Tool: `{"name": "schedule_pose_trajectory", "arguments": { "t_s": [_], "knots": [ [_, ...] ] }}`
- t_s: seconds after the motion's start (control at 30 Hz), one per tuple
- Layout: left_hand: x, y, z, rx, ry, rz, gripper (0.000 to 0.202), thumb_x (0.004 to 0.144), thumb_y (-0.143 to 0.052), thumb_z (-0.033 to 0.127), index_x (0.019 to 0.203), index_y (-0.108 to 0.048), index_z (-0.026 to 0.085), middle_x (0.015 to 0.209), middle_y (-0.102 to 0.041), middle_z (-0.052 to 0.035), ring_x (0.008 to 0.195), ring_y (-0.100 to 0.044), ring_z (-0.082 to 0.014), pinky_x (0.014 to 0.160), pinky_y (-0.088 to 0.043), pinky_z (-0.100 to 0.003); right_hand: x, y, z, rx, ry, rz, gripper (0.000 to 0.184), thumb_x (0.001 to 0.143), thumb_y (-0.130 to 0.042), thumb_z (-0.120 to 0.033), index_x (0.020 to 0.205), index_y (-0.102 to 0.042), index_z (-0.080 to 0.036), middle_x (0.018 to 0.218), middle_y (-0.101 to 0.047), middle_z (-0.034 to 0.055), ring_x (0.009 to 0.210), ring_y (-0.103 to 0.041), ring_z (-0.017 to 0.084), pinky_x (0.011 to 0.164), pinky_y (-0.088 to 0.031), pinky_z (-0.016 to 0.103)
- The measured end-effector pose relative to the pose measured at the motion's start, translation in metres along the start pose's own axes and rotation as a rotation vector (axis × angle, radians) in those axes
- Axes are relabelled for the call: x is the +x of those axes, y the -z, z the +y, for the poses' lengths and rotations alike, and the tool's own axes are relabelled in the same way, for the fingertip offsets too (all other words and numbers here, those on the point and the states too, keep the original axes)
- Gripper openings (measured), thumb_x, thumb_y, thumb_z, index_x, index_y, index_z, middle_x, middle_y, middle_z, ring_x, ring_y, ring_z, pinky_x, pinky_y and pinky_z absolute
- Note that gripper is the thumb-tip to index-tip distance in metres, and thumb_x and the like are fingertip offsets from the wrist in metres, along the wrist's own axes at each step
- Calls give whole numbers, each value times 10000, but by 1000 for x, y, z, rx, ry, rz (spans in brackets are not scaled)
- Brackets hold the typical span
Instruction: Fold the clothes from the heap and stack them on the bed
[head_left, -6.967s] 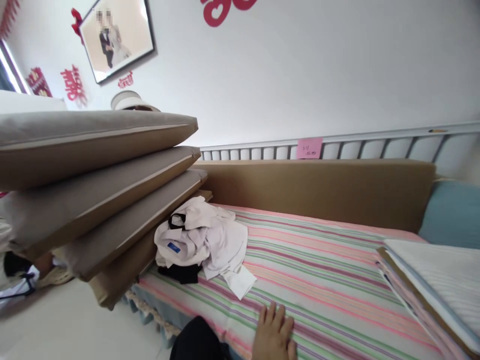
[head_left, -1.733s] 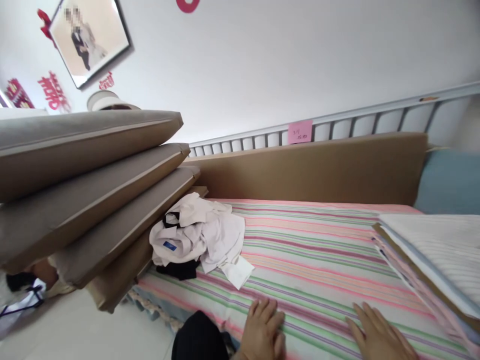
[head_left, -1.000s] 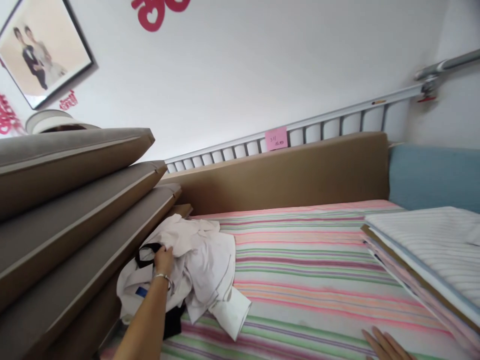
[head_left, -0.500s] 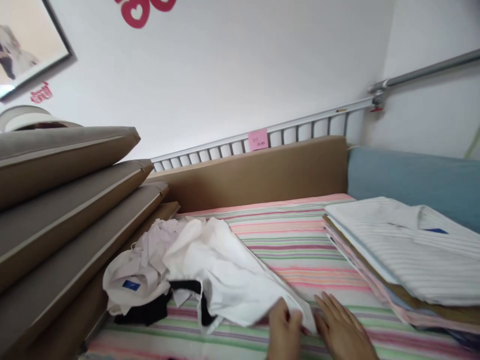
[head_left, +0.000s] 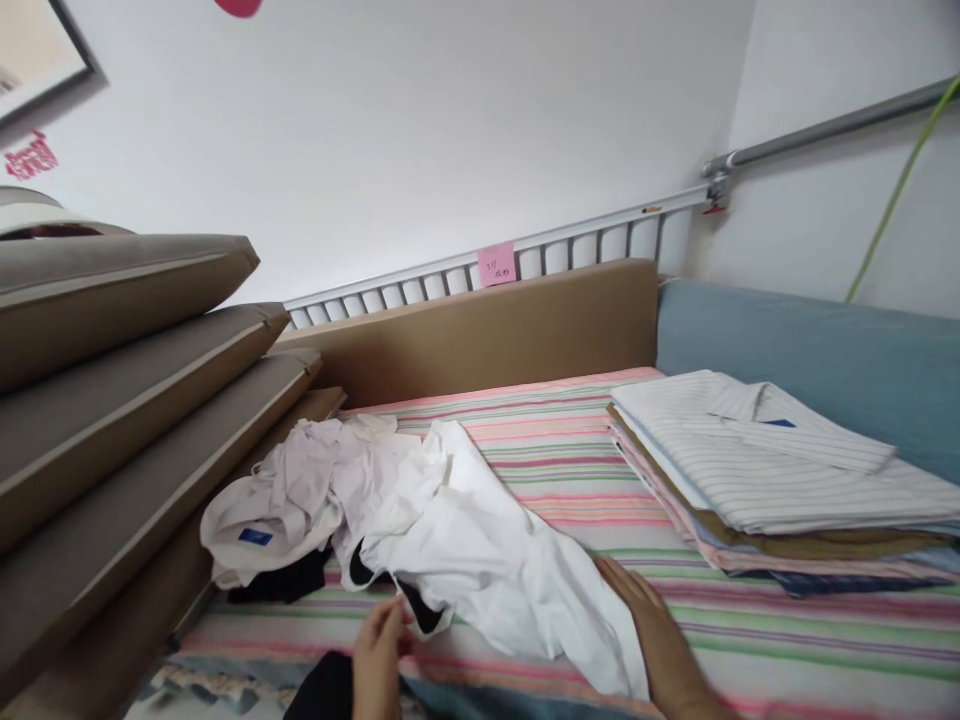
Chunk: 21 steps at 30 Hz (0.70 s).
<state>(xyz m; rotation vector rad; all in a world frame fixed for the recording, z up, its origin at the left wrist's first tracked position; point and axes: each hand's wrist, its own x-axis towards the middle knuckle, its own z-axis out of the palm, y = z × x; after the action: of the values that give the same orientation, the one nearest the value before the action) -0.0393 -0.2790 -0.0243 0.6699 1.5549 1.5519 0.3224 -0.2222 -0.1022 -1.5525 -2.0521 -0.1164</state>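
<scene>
A rumpled white shirt point(head_left: 502, 560) lies spread on the striped bed sheet point(head_left: 555, 460). At its near left edge my left hand point(head_left: 381, 645) pinches the cloth, with black fabric point(head_left: 421, 608) showing just beyond the fingertips. Flat along the right edge of the shirt lies my right hand point(head_left: 656, 635), fingers stretched out, some of them partly hidden by the white cloth. A crumpled pale shirt point(head_left: 300, 485) with a blue collar label touches the white shirt on the left. Some black cloth point(head_left: 285, 578) sticks out beneath it.
On the right sits a stack of folded shirts point(head_left: 780, 460), a striped one on top. Thick brown-grey cushions point(head_left: 142, 400) are piled at the left. A brown padded board point(head_left: 487, 335) and a blue padded one point(head_left: 802, 335) border the bed, with a radiator point(head_left: 405, 292) behind.
My left hand has moved left from the shirt's right end to its near left edge. My right hand now lies along the right edge, and the white cloth is spread wider. The view has shifted.
</scene>
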Motion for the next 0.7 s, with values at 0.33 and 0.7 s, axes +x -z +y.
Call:
{"name": "schedule_pose_trajectory", "arguments": {
  "t_s": [0.33, 0.7],
  "knots": [
    [19, 3, 25, -250, 340, -137, 316, 766, -635, 363, 978, -627, 129, 884, -693, -81, 727, -653, -171, 640, -502, -266, -29, 31, -42, 315, -201, 63, 641, 791, -447, -275, 1408, -299, -185, 1361, -468, 127, 1234, -459, 243, 995, -427, 393],
    [44, -7, 11, -381, 427, -56, 105, 796, -590, 168, 896, -561, 153, 794, -647, -41, 630, -629, -126, 609, -501, -258, 30, 80, -51, 828, -413, 0, 410, 689, -481, -369, 991, -691, -188, 1031, -693, 112, 1011, -617, 279, 914, -484, 425]
  ]
}}
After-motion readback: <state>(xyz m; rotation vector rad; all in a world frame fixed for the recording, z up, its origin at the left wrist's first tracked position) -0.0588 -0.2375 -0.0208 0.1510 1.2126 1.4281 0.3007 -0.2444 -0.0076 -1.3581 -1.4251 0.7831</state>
